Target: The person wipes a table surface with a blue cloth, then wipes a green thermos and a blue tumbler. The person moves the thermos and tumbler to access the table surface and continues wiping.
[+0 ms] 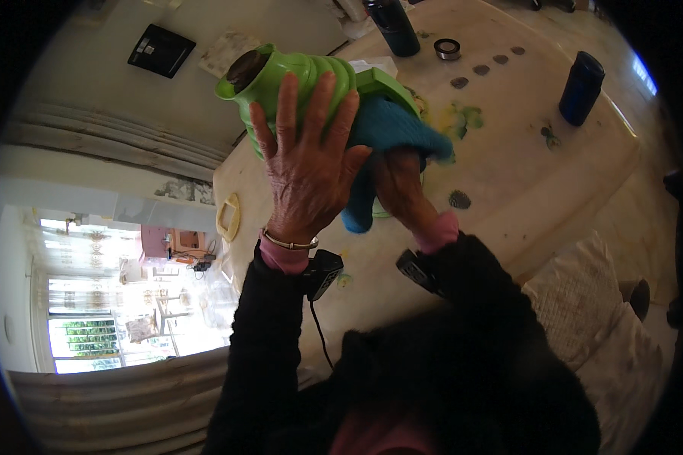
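A green plastic thermos jug (324,74) with a brown stopper (247,70) lies tilted over the table, its mouth towards the upper left. Spread flat against its ribbed side is my left hand (307,153), fingers apart. My right hand (401,182) is at the jug's lower end with a blue cloth (384,128), which covers its fingers and drapes over part of the jug. The cloth's near end hangs down between my two hands. Whatever the covered fingers touch underneath is hidden.
A patterned cover lies on the table (535,187). At its far side stand a dark bottle (395,28), a roll of tape (447,49) and a dark blue canister (581,89). A yellow ring-shaped item (228,217) lies near the left edge. Quilted fabric (569,296) is at the lower right.
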Tool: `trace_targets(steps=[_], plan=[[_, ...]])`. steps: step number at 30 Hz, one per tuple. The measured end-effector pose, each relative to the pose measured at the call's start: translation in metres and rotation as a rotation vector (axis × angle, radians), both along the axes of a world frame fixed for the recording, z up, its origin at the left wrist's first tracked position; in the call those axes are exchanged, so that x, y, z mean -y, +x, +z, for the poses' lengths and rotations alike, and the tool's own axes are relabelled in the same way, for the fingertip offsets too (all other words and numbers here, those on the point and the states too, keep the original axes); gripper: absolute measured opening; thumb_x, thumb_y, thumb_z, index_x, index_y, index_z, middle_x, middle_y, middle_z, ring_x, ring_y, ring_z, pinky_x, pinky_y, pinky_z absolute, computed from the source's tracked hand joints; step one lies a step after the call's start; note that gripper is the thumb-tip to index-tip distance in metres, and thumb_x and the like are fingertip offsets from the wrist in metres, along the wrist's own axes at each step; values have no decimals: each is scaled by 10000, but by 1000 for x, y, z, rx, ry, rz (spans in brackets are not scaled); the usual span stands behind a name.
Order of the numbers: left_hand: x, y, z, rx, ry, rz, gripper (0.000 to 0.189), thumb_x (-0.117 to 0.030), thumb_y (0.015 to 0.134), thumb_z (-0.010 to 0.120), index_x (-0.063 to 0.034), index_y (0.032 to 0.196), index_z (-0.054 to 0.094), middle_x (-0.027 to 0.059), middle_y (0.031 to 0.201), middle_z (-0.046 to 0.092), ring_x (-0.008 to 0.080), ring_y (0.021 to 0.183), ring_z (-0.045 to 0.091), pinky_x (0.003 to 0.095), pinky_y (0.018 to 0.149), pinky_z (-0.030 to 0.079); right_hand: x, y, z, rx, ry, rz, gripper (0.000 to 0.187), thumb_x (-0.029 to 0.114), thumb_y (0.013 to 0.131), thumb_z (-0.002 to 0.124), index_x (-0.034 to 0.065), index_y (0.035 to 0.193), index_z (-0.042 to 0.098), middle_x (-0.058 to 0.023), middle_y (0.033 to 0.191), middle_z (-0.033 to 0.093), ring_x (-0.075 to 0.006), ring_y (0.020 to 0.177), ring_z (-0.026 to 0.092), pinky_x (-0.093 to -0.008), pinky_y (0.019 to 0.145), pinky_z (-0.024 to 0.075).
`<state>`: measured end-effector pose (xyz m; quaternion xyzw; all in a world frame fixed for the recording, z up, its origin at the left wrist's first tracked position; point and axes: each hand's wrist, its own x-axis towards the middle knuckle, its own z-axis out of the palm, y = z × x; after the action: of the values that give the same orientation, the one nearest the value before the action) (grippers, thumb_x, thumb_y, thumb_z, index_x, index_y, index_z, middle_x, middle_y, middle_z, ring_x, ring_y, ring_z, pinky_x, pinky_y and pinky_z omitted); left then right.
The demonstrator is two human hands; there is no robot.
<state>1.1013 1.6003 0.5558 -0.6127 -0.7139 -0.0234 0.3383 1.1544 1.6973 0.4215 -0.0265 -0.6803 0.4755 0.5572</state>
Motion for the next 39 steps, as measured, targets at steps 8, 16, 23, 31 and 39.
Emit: trace_targets(steps=[8,16,23,31,39], plan=[[0,-1,-5,-30,-10,4,546,-515,1012,356,-173,1407,512,68,1540,354,348,1479,151,592,1170,-8,33,15,0,1,-389,113,365,156,977,453,39,1315,523,-234,1351,482,-419,1248,462,-505,1092,323],[0,-4,-10,-51,-41,15,579,-550,992,392,-168,1410,510,77,1535,354,368,1477,143,614,1157,-21,8,-2,-1,31,130,-414,298,101,870,565,8,1151,604,-224,1033,573,-409,955,563,-502,873,428],[-3,-4,-9,-70,-29,-2,566,-530,990,426,-166,1417,506,81,1550,337,377,1478,139,630,1149,-8,49,21,-11,226,168,-272,228,181,876,549,106,1063,654,-198,1134,605,-378,1047,573,-537,867,418],[-7,-1,-10,-84,-14,-7,627,-572,1015,295,-125,1401,507,145,1519,355,441,1457,151,644,1142,61,40,16,-66,342,269,-267,485,159,886,608,74,1355,520,-240,1345,514,-416,1235,498,-556,1062,353],[-7,1,-8,-84,-27,34,560,-511,1004,412,-140,1414,499,126,1532,352,424,1464,148,630,1151,28,26,18,-94,469,-77,36,549,368,944,566,48,1383,491,-228,1386,506,-413,1271,476,-454,1123,306]])
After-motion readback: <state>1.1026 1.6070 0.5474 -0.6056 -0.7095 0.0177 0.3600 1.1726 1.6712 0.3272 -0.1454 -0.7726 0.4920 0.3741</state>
